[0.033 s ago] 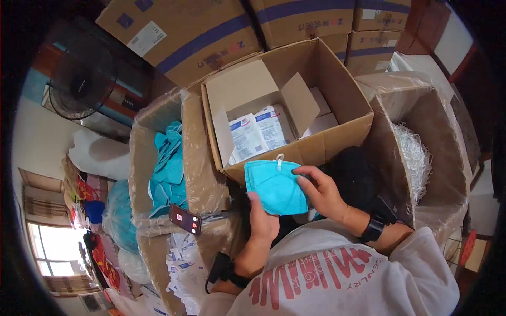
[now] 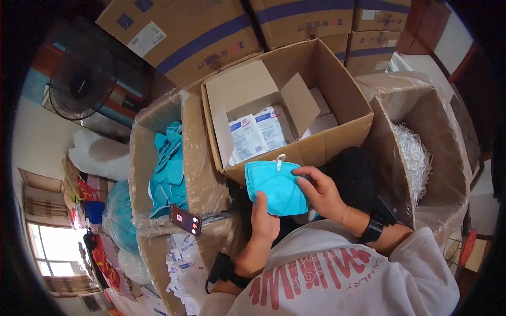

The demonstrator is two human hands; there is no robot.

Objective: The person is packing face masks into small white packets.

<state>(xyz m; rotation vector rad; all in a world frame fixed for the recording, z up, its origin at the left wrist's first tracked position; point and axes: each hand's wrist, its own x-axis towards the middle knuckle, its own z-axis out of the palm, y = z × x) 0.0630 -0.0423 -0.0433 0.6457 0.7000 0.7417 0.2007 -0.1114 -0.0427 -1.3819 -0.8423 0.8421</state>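
Two hands: both grip one teal face mask point(image 2: 278, 187), held flat in front of the chest, just below the near wall of the open cardboard box point(image 2: 337, 131).
Left hand point(image 2: 263, 221): closed on the mask's lower left edge, thumb up over the fabric; its fingers are hidden behind the mask.
Right hand point(image 2: 322, 192): grasping the mask's right edge, fingertips point(image 2: 300, 171) curled on top near the white ear loop.
Hidden: the mask's underside and most of its loops; only one small white loop shows at the top edge.
Box contents: two white sealed packets with blue print point(image 2: 257, 136) lie face up at the left; more white packets sit behind an inner cardboard flap, count not readable.
Left bin: one plastic-lined carton point(image 2: 158, 126) holds a heap of teal masks point(image 2: 167, 168), too tangled to count.
Right bin: one plastic-lined carton point(image 2: 421, 105) holds a pile of white strands point(image 2: 414, 158); its far side is cut off by the dark rim.
Phone: one dark phone point(image 2: 185, 220) rests on the left carton's near edge, screen lit.
Wrists: one black watch point(image 2: 372, 230) on the right, one black band point(image 2: 224, 271) on the left, partly hidden by the sleeve.
Background: one black fan point(image 2: 81, 79) at upper left; stacked cartons with blue tape point(image 2: 211, 31) above, cut by the frame.
Lower left: scattered white wrappers point(image 2: 182, 263), hard to make out.
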